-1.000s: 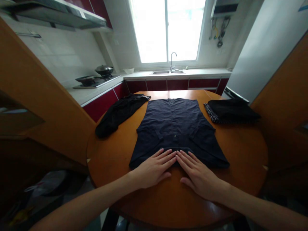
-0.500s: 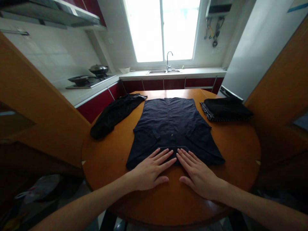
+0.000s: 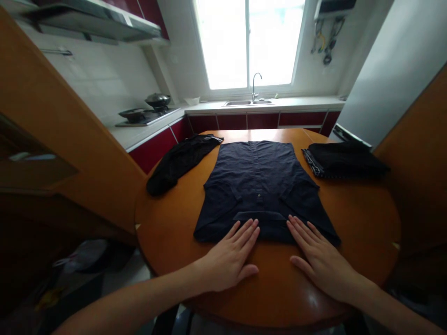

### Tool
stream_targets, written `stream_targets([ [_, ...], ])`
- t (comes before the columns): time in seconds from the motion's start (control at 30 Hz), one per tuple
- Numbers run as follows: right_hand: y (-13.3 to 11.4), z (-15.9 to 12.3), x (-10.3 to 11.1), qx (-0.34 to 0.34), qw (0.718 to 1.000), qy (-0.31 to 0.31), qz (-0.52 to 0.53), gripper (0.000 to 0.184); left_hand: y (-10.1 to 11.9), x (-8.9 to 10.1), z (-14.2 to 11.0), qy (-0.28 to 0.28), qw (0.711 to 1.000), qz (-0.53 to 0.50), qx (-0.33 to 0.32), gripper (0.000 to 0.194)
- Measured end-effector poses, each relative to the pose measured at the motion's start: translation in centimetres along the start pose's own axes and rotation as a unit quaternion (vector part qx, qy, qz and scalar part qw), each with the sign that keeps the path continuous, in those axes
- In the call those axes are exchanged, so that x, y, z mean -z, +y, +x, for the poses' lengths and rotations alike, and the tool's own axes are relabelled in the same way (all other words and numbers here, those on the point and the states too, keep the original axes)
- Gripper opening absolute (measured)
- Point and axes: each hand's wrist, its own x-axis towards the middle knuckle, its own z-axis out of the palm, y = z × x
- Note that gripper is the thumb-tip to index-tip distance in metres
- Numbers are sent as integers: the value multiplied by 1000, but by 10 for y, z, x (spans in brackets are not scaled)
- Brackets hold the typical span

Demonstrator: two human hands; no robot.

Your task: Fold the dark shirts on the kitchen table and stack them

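A dark navy shirt (image 3: 258,172) lies flat and face down on the round wooden table (image 3: 167,223), its sleeves folded in across the back and its collar edge towards me. My left hand (image 3: 232,256) rests with straight fingers on the near edge of the shirt, left of its middle. On the same edge, further right, lie the fingertips of my right hand (image 3: 317,256), palm down. Both thumbs stick out over bare wood. Neither hand grips the cloth.
A black garment with white stripes (image 3: 181,163) lies at the table's left. Folded dark clothes (image 3: 345,160) are stacked at the right. Beyond the table are a counter with a sink (image 3: 240,103), a stove with pans (image 3: 158,100) and a fridge (image 3: 380,79).
My hands have moved apart along the shirt's near edge and slightly towards me, uncovering the collar strip between them. The shirt stays in place; the view has shifted a little.
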Motion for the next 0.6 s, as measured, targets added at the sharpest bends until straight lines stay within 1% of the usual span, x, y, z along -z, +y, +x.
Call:
stream_targets([
  [0.07,2,-1,-3,5,1000,5,-8,81,7,-3,-4,-6,1000,1,8,91],
  [0.13,3,-1,-5,9,1000,9,-13,82,8,-6,-9,-6,1000,2,15,91],
  [0.2,2,-1,-5,12,1000,12,-10,82,5,-7,-16,4,999,5,33,91],
  [0.33,0,0,-1,8,1000,18,-3,80,-4,-10,-35,30,994,32,99,88],
  [0.4,0,0,-1,5,1000,20,2,80,-7,-11,-45,35,991,46,120,85],
  [0.5,0,0,-2,2,1000,24,14,78,-11,-14,-58,44,989,58,132,82],
  [0.6,1,-1,-3,-5,1000,27,15,77,-13,-14,-62,61,986,69,136,81],
])
